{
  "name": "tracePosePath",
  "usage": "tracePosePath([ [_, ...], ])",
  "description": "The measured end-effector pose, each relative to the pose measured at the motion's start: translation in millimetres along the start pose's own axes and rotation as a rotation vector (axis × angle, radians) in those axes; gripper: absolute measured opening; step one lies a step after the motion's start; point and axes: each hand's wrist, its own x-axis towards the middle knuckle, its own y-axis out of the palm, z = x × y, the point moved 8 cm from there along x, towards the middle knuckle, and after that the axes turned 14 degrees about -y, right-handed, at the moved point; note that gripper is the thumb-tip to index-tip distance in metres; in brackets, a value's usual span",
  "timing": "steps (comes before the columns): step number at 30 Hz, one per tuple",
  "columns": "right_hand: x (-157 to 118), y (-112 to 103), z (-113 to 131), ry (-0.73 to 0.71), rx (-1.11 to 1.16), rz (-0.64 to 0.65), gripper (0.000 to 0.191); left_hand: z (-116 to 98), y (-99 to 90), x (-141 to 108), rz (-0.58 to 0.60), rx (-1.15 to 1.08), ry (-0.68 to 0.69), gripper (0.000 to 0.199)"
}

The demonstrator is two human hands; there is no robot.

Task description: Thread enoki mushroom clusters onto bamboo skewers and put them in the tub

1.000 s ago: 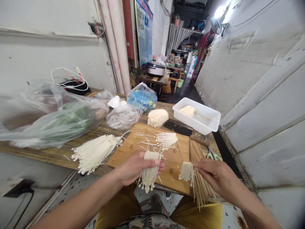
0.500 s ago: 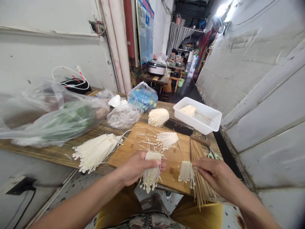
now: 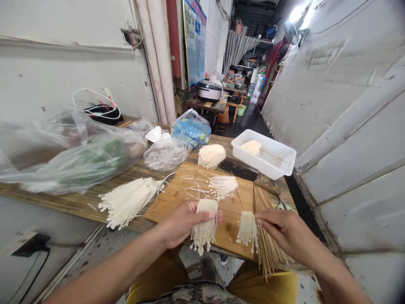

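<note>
My left hand (image 3: 193, 219) is closed around a flat bunch of enoki mushrooms (image 3: 204, 228), thumb across the front, caps hanging down. Over the board's right edge, my right hand (image 3: 278, 226) pinches a thin bamboo skewer at the side of a smaller enoki bunch (image 3: 247, 228); most of the stick is hidden by the fingers. Beneath both hands lies a wooden cutting board (image 3: 186, 181) with loose strands. Another fanned enoki bunch (image 3: 223, 186) rests on it, a skewer at its trimmed end. Beside the right hand is a pile of bamboo skewers (image 3: 265, 245).
A large enoki clump (image 3: 131, 198) lies left of the board, another (image 3: 211, 156) behind it. A white plastic tub (image 3: 275, 162) holds skewered enoki. Scissors (image 3: 284, 204) and a knife (image 3: 240, 169) lie nearby. Plastic bags (image 3: 82, 156) cover the left. A person (image 3: 231, 75) sits far back.
My left hand and its enoki bunch have moved slightly right and up, a little closer to the bunch at my right hand. The right hand is almost still.
</note>
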Motion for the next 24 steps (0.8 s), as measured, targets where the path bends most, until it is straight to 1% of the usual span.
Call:
tracePosePath([
  [4,-2.2,0.0,-5.3,0.024,0.016,-0.007,0.028,-0.7,0.0,-1.9,0.036,0.028,0.052,0.042],
  [7,-2.1,0.4,-7.8,0.031,0.029,-0.014,0.027,0.8,-0.9,-2.0,0.044,0.026,0.065,0.042],
  [14,-1.7,-2.1,-6.4,0.023,0.024,-0.005,0.026,1.8,-1.7,0.1,0.031,0.016,0.049,0.042],
  [21,1.0,-3.7,-4.4,0.006,0.042,0.015,0.028,2.0,2.8,-0.5,0.051,0.006,0.017,0.047],
  [24,2.4,-4.7,-2.4,-0.003,0.025,0.015,0.028,1.3,4.8,-0.8,0.056,0.022,0.019,0.046],
])
